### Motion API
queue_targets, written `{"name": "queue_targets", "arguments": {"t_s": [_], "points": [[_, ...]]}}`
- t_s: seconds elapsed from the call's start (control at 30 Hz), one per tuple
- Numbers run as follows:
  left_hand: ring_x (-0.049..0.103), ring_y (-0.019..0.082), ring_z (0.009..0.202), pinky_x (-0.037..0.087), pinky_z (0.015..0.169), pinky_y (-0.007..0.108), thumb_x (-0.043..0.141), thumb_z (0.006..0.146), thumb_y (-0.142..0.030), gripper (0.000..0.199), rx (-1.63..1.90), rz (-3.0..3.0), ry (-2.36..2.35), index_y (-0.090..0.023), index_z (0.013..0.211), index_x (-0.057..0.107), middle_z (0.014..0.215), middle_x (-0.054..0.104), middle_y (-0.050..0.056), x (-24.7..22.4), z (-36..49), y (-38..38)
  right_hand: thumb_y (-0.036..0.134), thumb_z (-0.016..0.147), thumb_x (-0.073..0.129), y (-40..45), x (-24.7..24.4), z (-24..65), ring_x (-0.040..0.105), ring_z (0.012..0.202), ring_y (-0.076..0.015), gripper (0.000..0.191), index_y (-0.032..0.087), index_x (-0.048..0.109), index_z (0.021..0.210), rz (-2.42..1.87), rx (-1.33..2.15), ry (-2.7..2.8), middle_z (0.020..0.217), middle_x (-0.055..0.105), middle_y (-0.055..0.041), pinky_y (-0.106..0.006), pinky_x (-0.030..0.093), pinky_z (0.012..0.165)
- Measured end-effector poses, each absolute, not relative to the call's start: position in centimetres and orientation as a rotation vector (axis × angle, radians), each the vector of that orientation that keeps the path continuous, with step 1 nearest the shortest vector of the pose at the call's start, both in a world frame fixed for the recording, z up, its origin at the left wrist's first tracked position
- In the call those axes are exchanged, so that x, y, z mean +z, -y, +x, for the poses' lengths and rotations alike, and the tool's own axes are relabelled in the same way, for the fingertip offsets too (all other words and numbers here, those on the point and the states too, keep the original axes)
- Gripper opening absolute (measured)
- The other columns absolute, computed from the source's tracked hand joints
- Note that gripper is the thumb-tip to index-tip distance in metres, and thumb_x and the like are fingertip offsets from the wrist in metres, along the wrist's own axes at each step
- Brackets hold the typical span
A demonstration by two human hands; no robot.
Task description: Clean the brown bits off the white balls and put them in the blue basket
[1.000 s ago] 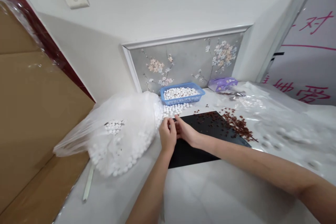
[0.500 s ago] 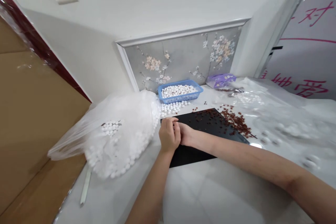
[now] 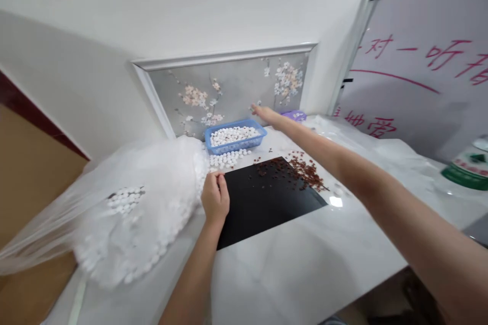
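Note:
My left hand (image 3: 215,196) is closed at the left edge of a black mat (image 3: 263,203), fingers curled in; whatever lies inside them is hidden. Above the right end of a blue plastic basket (image 3: 262,133), my right hand (image 3: 265,114) is held out with its fingertips drawn together, and I cannot make out anything between them. White balls (image 3: 234,135) fill the basket, and several more white balls (image 3: 227,159) lie in front of it. Small reddish-brown pieces (image 3: 307,171) are scattered over the mat's far right corner and the table beside it.
A clear plastic bag of white balls (image 3: 152,228) sits left of the mat. Behind the basket is a framed floral panel (image 3: 236,86). Clear plastic sheeting (image 3: 366,155), a purple packet (image 3: 297,115) and a green-labelled bottle (image 3: 468,167) are on the right.
My hands were together over the mat's left part. Now my right hand has moved away to the basket's far right end, while my left stays closed by the mat. The view has turned right.

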State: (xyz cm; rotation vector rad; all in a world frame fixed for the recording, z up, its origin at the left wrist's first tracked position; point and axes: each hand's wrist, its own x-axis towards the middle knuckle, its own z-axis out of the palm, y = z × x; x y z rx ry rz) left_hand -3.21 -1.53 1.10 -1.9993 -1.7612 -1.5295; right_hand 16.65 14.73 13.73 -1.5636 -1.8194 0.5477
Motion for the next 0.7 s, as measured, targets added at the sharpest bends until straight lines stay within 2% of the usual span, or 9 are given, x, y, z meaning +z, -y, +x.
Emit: {"name": "queue_targets", "arguments": {"t_s": [0.07,0.17,0.23,0.27,0.33,0.43,0.5,0.63,0.7], "points": [[0.056,0.016,0.081,0.041,0.073,0.027,0.034,0.089,-0.026,0.018,-1.513,-1.997,1.768,-0.021,0.087,0.05,0.085,0.059,0.004,1.1,-3.2,1.2,0.045,0.092,0.025,-12.1,14.3,21.0,0.058,0.085,-0.0157,0.05,0.01,0.06,0.098,-1.566,0.514,1.769,0.102,0.062,-0.0111,-0.026,0.042,0.078],[0.056,0.017,0.079,0.04,0.07,0.027,0.033,0.089,-0.027,0.019,-1.482,-1.979,1.781,-0.02,0.086,0.051,0.084,0.06,0.004,1.2,-3.1,0.8,0.05,0.089,0.033,-5.3,13.5,27.8,0.055,0.061,-0.0117,0.046,0.013,0.061,0.087,-1.619,0.39,1.765,0.086,0.064,-0.0085,-0.025,0.042,0.061],[0.056,0.017,0.077,0.039,0.068,0.026,0.034,0.089,-0.027,0.019,-1.448,-1.978,1.786,-0.02,0.086,0.051,0.085,0.06,0.004,1.3,-2.9,0.6,0.055,0.084,0.038,0.1,11.7,31.7,0.053,0.059,-0.0138,0.045,0.016,0.061,0.08,-1.798,0.133,1.791,0.075,0.063,-0.0073,-0.026,0.04,0.058],[0.055,0.017,0.076,0.039,0.066,0.026,0.034,0.089,-0.027,0.019,-1.429,-1.981,1.784,-0.02,0.086,0.051,0.085,0.06,0.004,1.3,-2.8,0.6,0.057,0.082,0.04,2.8,10.4,33.3,0.054,0.06,-0.0157,0.045,0.017,0.06,0.08,-1.907,0.016,1.793,0.075,0.063,-0.0078,-0.027,0.039,0.057],[0.055,0.016,0.074,0.038,0.065,0.026,0.035,0.088,-0.027,0.019,-1.394,-1.995,1.769,-0.019,0.087,0.052,0.085,0.061,0.004,1.4,-2.7,0.5,0.062,0.077,0.044,7.5,7.3,35.7,0.055,0.063,-0.0179,0.048,0.019,0.057,0.093,-2.052,-0.106,1.779,0.085,0.063,-0.0091,-0.028,0.038,0.055],[0.056,0.016,0.074,0.038,0.064,0.025,0.036,0.088,-0.025,0.018,-1.327,-2.024,1.727,-0.019,0.087,0.052,0.084,0.061,0.004,1.5,-2.4,0.6,0.071,0.067,0.049,12.1,2.6,37.4,0.058,0.072,-0.0213,0.068,0.018,0.048,0.11,-2.163,-0.067,1.722,0.099,0.06,-0.0117,-0.029,0.041,0.055],[0.056,0.016,0.074,0.038,0.063,0.024,0.036,0.087,-0.024,0.017,-1.266,-2.054,1.682,-0.018,0.086,0.052,0.083,0.061,0.004,1.6,-2.2,0.7,0.073,0.066,0.047,13.4,0.5,37.5,0.059,0.077,-0.0233,0.071,0.018,0.048,0.11,-2.225,0.001,1.693,0.099,0.059,-0.0118,-0.029,0.042,0.057],[0.057,0.016,0.077,0.038,0.063,0.023,0.037,0.087,-0.023,0.017,-1.155,-2.116,1.557,-0.018,0.085,0.053,0.083,0.062,0.004,1.6,-2.0,0.9,0.073,0.067,0.046,12.6,-0.3,36.5,0.062,0.072,-0.024,0.071,0.02,0.043,0.114,-2.329,0.158,1.671,0.088,0.063,-0.0074,-0.029,0.042,0.057],[0.058,0.016,0.078,0.038,0.063,0.023,0.037,0.087,-0.022,0.017,-1.112,-2.132,1.507,-0.018,0.084,0.053,0.083,0.062,0.005,1.7,-2.0,1.1,0.072,0.067,0.047,11.3,0.2,35.7,0.062,0.074,-0.0251,0.075,0.021,0.038,0.12,-2.31,0.186,1.724,0.09,0.064,-0.0078,-0.03,0.042,0.059]]}}
